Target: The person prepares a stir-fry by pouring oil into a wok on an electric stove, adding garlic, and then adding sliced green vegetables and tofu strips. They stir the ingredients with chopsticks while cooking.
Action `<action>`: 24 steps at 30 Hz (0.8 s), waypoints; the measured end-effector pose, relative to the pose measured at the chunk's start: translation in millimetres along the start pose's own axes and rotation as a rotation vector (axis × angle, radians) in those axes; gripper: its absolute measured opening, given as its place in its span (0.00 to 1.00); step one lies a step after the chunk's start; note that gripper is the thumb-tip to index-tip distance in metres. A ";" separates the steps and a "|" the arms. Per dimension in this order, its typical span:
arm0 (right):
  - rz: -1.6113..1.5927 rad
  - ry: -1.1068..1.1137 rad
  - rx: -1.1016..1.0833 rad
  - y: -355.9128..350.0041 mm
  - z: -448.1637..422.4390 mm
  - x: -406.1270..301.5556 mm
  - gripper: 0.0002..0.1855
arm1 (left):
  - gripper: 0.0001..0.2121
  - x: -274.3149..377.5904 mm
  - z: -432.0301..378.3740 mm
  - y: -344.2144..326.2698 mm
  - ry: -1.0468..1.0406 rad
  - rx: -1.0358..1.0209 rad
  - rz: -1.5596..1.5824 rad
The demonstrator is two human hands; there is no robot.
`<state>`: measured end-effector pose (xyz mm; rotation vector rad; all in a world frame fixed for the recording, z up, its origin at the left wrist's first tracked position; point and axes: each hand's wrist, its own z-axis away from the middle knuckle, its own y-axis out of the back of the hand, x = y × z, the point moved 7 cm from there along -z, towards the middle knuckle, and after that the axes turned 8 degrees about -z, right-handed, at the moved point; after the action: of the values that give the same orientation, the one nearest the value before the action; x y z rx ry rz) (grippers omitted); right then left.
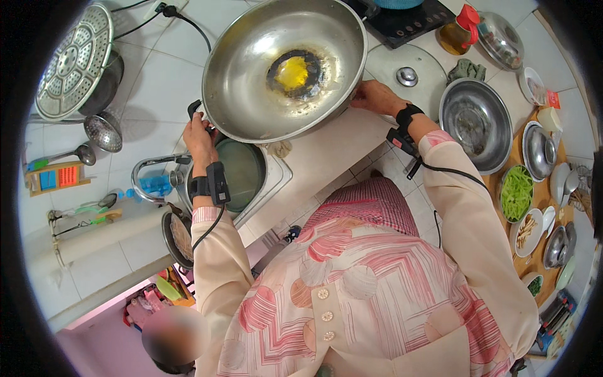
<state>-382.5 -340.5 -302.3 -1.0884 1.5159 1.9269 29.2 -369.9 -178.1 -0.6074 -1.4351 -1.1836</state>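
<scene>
A wide stainless steel wok [245,61] is held up at the top centre, tilted so its inside faces me. At its bottom lies a yellow patch [293,74], perhaps oil or egg, ringed by a dark, scorched-looking area. My left hand [200,136] grips the black handle [194,109] at the wok's left side. My right hand [379,98] is at the lower right rim, its fingertips partly hidden behind the wok. The glass lid [386,59] with a metal knob lies on the counter just beyond my right hand.
Below the wok's left side, a green basin [242,176] stands in the sink beside a faucet [141,165]. An induction cooktop [410,21], oil jug [457,35] and steel bowl [476,125] are at the upper right. Dishes, including sliced green vegetables [517,193], crowd the wooden surface at right.
</scene>
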 end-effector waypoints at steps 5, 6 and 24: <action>0.034 0.010 -0.093 -3.5 -6.6 2.5 0.23 | 0.13 -6.4 -4.7 2.2 0.001 -0.027 0.035; 0.019 0.019 -0.091 -3.4 -6.6 2.0 0.22 | 0.13 -6.8 -4.4 2.7 0.001 -0.021 0.030; -0.081 0.231 -0.081 -8.1 -7.2 -8.7 0.12 | 0.14 -8.2 -17.8 9.3 -0.334 0.001 -0.584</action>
<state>-369.1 -343.9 -300.7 -1.4283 1.4961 1.8735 46.8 -380.5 -185.0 -0.4032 -1.9800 -1.5823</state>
